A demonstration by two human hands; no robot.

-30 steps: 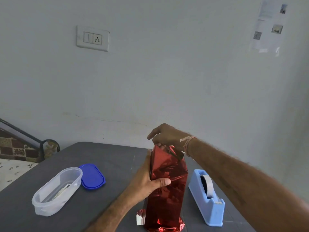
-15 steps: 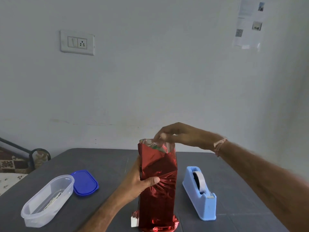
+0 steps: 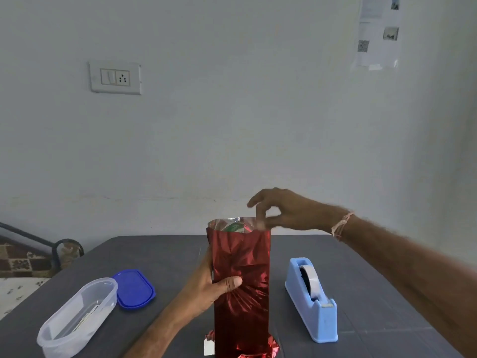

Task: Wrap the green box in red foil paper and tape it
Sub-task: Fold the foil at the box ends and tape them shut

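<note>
1. The green box (image 3: 236, 226) stood upright at the near middle of the dark table (image 3: 160, 257). It was sleeved in red foil paper (image 3: 242, 280), and only a sliver of green showed through the open top.
2. The left hand (image 3: 206, 288) gripped the wrapped box at mid-height from the left, thumb laid across the front face and fingers hidden behind.
3. The right hand (image 3: 286, 210) hung over the top right corner of the foil with its fingers pointing down at the rim. Motion blur hid whether they pinched the edge or only hovered, so I cannot tell its state.
4. The foil at the base looked gathered and flattened, with a small white scrap (image 3: 209, 347) beside it. The step in hand seemed to be closing the top end.
5. The next move probably called for folding the loose top flaps down flat over the box while the left hand steadied it. After that, a strip would be needed from the blue tape dispenser (image 3: 312, 301) just to the right.
6. A clear tub (image 3: 77, 316) and its blue lid (image 3: 134, 289) lay to the left, apart from the work.
</note>
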